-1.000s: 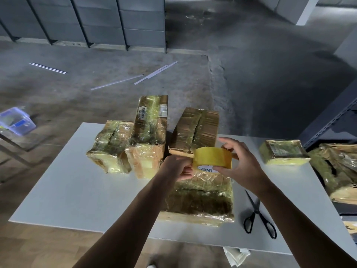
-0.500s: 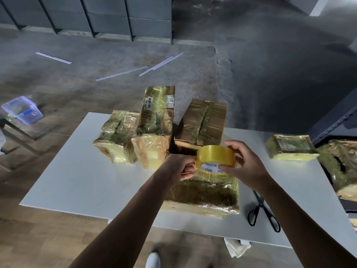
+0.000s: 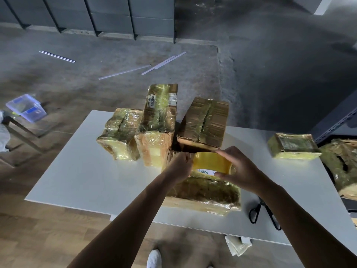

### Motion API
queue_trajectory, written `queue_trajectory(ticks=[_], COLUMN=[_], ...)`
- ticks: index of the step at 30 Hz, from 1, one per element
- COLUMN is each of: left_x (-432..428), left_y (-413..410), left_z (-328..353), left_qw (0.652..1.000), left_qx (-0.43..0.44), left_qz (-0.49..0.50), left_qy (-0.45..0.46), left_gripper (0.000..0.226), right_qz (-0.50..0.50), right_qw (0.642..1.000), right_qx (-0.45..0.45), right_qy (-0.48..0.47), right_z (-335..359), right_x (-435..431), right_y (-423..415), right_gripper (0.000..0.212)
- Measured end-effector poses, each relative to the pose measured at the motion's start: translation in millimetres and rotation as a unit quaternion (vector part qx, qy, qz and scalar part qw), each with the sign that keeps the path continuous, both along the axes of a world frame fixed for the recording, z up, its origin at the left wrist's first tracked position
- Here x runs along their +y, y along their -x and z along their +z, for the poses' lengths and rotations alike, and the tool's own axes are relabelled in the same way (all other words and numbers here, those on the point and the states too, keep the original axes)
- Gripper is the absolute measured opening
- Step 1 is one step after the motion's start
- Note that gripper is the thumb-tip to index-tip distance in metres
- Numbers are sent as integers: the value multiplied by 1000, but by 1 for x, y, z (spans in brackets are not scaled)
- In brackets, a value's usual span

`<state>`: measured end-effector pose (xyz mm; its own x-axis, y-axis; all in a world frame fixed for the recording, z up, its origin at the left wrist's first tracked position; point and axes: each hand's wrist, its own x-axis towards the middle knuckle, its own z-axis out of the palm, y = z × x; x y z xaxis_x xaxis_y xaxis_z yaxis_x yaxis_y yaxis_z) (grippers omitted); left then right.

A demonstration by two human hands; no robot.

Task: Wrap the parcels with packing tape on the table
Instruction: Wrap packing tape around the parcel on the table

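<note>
A clear plastic box (image 3: 26, 107) sits at the frame's left edge, beside a grey concrete floor (image 3: 77, 88) strewn with white strips (image 3: 123, 71). On the white desk (image 3: 87, 171), wrapped parcels (image 3: 158, 120) cluster at centre. Above the nearest parcel (image 3: 204, 194), the left hand (image 3: 178, 167) pinches the tape roll (image 3: 211, 163) at its left edge. The right hand (image 3: 243, 171) holds the roll, fingers curled round it. Scissors (image 3: 264, 213) lie at lower right.

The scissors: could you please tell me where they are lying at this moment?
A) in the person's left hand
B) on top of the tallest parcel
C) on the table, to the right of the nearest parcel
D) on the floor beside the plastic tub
C: the scissors lie flat on the table, just to the right of the nearest parcel, close to the table's near edge.
</note>
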<state>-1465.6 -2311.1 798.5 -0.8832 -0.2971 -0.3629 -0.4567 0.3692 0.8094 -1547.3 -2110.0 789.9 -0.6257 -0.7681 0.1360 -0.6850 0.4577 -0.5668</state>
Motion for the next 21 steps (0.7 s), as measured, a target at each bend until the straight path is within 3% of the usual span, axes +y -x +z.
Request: queue_trajectory(ticks=[6, 11, 17, 21], left_x=[-7, -23, -36, -35], left_y=[-10, -16, -17, -16], left_z=[-6, 5, 5, 3], left_qw=[1000, 986, 967, 976], left_qx=[13, 57, 22, 33], left_qz=[-8, 19, -1, 14], left_qy=[-3, -158, -254, -213], left_gripper=[17, 28, 26, 19], right_qz=[38, 10, 10, 22], right_qw=[999, 1000, 999, 999], right_qx=[18, -19, -44, -46], right_qy=[-17, 13, 9, -5], right_z=[9, 17, 19, 16], right_x=[-5, -12, -14, -17], right_y=[-2, 0, 1, 1], right_gripper=[64, 66, 67, 69])
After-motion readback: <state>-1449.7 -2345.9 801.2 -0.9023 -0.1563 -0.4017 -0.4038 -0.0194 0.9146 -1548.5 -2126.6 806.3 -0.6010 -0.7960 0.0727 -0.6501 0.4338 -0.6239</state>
